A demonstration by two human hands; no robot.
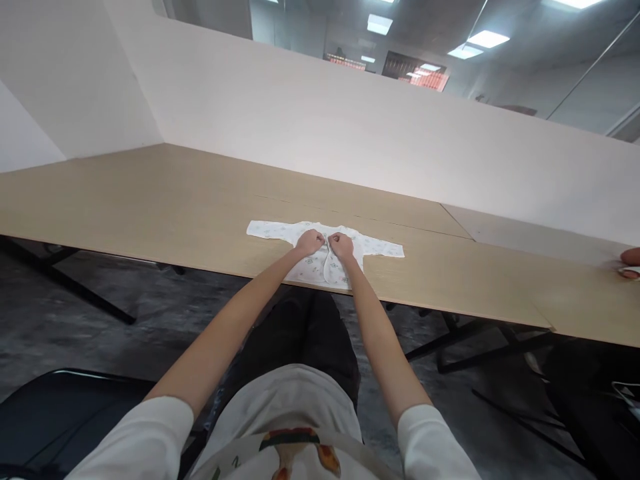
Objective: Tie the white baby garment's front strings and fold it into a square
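A small white baby shirt [310, 268] with a scattered print lies spread on the table, its sleeves stretched out to both sides. The front opening runs down its middle, and the lower hem reaches the table's near edge. On the left side of that opening, my left hand [311, 241] has its fingers pinched on the cloth near the top. My right hand [341, 245] pinches the opposite edge just across from it. The fingertips of both hands are close together, and any small fastener between them is too small to make out.
The long wooden table [150, 200] runs across the view against a white partition [300, 113] with glass above. At the far right edge another person's hand [631, 261] holds something white. A black chair [75, 413] stands at lower left. Dark table legs [90, 290] show below.
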